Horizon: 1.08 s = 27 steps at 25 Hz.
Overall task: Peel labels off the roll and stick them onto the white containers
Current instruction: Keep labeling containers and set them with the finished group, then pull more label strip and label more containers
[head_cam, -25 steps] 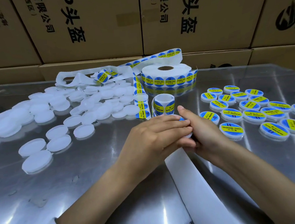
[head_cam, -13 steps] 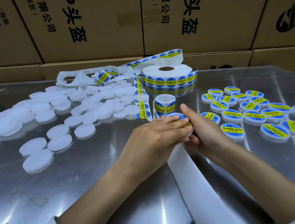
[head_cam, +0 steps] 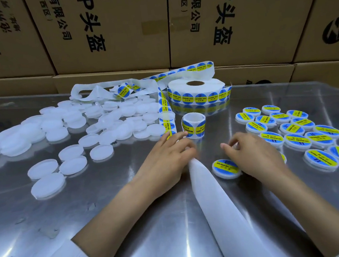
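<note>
Far left to centre-left: heap of plain white round plastic containers (head_cam: 67, 124), unlabelled, lying flat on the shiny metal table (head_cam: 50, 229). Behind the heap, a loose tangle of empty white backing strip (head_cam: 92, 90).

Centre: label strip (head_cam: 166, 116) with blue-and-yellow round stickers runs down from the large white label roll (head_cam: 197, 92), which lies flat near the brown cardboard boxes (head_cam: 108, 31) at the back. Small coiled loop of labels (head_cam: 194, 126) stands upright just in front of the roll.

Left hand (head_cam: 167, 161): fingers curled, gripping the top end of the bare white backing paper (head_cam: 221, 205), which trails toward the near edge. Fingertips blurred; the exact pinch cannot be told.

Right hand (head_cam: 253, 154): fingers loosely curled, holding nothing visible, hovering over a labelled white container (head_cam: 225, 168) that sits on the table just beside the backing paper. Contact with it cannot be told.

Right: cluster of labelled white containers (head_cam: 292, 127), stickers face up.
</note>
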Tool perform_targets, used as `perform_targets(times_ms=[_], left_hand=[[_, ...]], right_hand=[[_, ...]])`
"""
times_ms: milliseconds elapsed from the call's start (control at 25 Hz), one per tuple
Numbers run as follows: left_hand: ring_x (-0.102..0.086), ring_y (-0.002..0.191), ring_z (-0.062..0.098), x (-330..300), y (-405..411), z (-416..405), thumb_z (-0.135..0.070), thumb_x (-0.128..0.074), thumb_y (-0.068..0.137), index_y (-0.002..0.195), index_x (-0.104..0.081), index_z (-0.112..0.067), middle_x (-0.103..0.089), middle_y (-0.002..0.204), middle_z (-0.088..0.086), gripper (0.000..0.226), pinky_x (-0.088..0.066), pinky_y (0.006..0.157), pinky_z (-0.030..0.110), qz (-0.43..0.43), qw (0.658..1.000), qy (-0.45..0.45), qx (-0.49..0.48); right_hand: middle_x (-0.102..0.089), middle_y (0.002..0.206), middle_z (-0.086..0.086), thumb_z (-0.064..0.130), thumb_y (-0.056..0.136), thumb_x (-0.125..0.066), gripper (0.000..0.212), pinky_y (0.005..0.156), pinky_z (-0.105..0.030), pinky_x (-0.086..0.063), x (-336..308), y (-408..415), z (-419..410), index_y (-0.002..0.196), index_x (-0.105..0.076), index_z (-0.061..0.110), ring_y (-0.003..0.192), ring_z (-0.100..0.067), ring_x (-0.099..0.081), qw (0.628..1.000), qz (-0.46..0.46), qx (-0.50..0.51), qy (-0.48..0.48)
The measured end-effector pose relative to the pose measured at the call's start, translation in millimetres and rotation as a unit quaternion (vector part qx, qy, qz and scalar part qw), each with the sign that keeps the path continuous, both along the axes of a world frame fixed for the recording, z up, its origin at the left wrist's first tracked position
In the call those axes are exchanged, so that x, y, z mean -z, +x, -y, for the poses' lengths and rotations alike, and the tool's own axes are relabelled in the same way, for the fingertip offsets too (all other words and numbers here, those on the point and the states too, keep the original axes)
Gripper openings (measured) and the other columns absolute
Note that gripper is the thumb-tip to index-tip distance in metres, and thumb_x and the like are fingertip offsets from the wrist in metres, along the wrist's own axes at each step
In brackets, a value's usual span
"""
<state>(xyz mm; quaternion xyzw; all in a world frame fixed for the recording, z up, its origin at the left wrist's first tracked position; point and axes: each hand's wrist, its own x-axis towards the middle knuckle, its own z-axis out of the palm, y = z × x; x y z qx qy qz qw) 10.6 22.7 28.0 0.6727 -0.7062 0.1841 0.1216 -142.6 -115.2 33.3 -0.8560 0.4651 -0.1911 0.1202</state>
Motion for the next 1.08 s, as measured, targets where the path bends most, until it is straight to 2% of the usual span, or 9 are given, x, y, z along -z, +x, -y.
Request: perform_targets(times_ms=[80, 200, 280, 360, 520, 680, 800, 920, 1080], left_hand=[[-0.057, 0.115, 0.024, -10.1, -9.2, -5.6, 0.004, -0.050, 0.074, 0.091, -0.065, -0.017, -0.063, 0.099, 0.003, 0.031, -0.035, 0.104, 0.043, 0.008, 0.999, -0.033, 0.032], [-0.053, 0.085, 0.025, -21.3, -31.2, -15.6, -0.012, -0.040, 0.068, 0.084, -0.061, -0.016, -0.056, 0.083, 0.003, 0.026, -0.034, 0.090, 0.029, -0.016, 0.993, -0.029, 0.112], [-0.045, 0.075, 0.025, -26.8, -45.1, -23.1, -0.015, -0.043, 0.067, 0.081, -0.059, -0.014, -0.052, 0.079, 0.005, 0.021, -0.032, 0.079, 0.027, -0.032, 0.987, -0.007, 0.157], [-0.042, 0.069, 0.024, -31.2, -50.7, -28.1, -0.016, -0.047, 0.069, 0.078, -0.056, -0.015, -0.050, 0.077, 0.004, 0.013, -0.032, 0.069, 0.031, -0.022, 0.986, -0.002, 0.166], [-0.029, 0.062, 0.018, -31.5, -55.2, -32.4, -0.020, -0.047, 0.067, 0.069, -0.049, -0.017, -0.045, 0.068, 0.001, 0.005, -0.023, 0.058, 0.029, -0.051, 0.981, 0.012, 0.187], [-0.030, 0.064, 0.017, -22.9, -57.2, -30.1, -0.023, -0.046, 0.065, 0.070, -0.053, -0.018, -0.046, 0.067, -0.002, 0.010, -0.026, 0.060, 0.028, -0.038, 0.983, 0.011, 0.180], [-0.048, 0.098, 0.017, -9.2, -51.5, -19.6, -0.023, -0.047, 0.072, 0.111, -0.060, -0.022, -0.057, 0.103, -0.004, 0.041, -0.035, 0.094, 0.031, -0.032, 0.991, 0.001, 0.130], [-0.021, 0.138, 0.012, 6.0, -49.6, -13.1, -0.025, -0.053, 0.085, 0.140, -0.037, -0.022, -0.034, 0.144, -0.003, 0.058, -0.010, 0.117, 0.032, -0.140, 0.987, -0.001, 0.083], [-0.006, 0.143, 0.006, 22.3, -39.6, -8.0, -0.052, -0.050, 0.088, 0.146, -0.018, -0.019, -0.010, 0.156, -0.005, 0.073, -0.007, 0.118, 0.035, -0.206, 0.976, 0.055, -0.034]], right_hand=[[-0.058, 0.084, 0.002, 0.039, 0.092, -0.050, 0.024, 0.074, -0.035, -0.043, 0.7, 11.9, 1.6, 0.081, -0.059, 0.021, 0.082, -0.019, -0.055, 0.990, 0.120, -0.066, 0.032], [-0.062, 0.072, 0.006, 0.029, 0.098, -0.045, 0.032, 0.074, -0.032, -0.042, -4.5, 37.9, -4.3, 0.073, -0.062, 0.018, 0.073, -0.013, -0.056, 0.925, 0.245, -0.176, 0.231], [-0.068, 0.095, 0.003, 0.029, 0.100, -0.041, 0.034, 0.085, -0.028, -0.040, -4.8, 52.0, -3.6, 0.074, -0.060, 0.021, 0.098, -0.017, -0.059, 0.902, 0.252, -0.199, 0.290], [-0.045, 0.143, 0.005, 0.030, 0.101, -0.036, 0.029, 0.107, -0.028, -0.023, -6.1, 57.0, 1.4, 0.080, -0.056, 0.025, 0.138, -0.014, -0.030, 0.908, 0.234, -0.200, 0.285], [-0.036, 0.150, 0.004, 0.031, 0.101, -0.033, 0.030, 0.098, -0.019, -0.020, -4.8, 50.1, 6.9, 0.081, -0.055, 0.028, 0.129, -0.003, -0.031, 0.899, 0.283, -0.184, 0.279], [-0.058, 0.119, 0.010, 0.039, 0.098, -0.039, 0.027, 0.086, -0.021, -0.031, -4.1, 50.6, 4.2, 0.090, -0.060, 0.024, 0.116, -0.008, -0.047, 0.900, 0.291, -0.151, 0.287], [-0.059, 0.087, 0.007, 0.043, 0.092, -0.050, 0.024, 0.067, -0.021, -0.037, -10.2, 50.2, 5.5, 0.087, -0.056, 0.021, 0.084, -0.010, -0.053, 0.924, 0.265, -0.115, 0.251], [-0.058, 0.077, 0.003, 0.046, 0.092, -0.049, 0.033, 0.053, -0.019, -0.042, -14.3, 42.5, 7.1, 0.085, -0.055, 0.014, 0.060, -0.009, -0.051, 0.924, 0.217, -0.111, 0.296], [-0.064, 0.077, -0.002, 0.042, 0.093, -0.050, 0.033, 0.058, -0.028, -0.051, -8.7, 26.2, 7.5, 0.082, -0.056, 0.012, 0.058, -0.016, -0.057, 0.928, 0.182, -0.122, 0.301]])
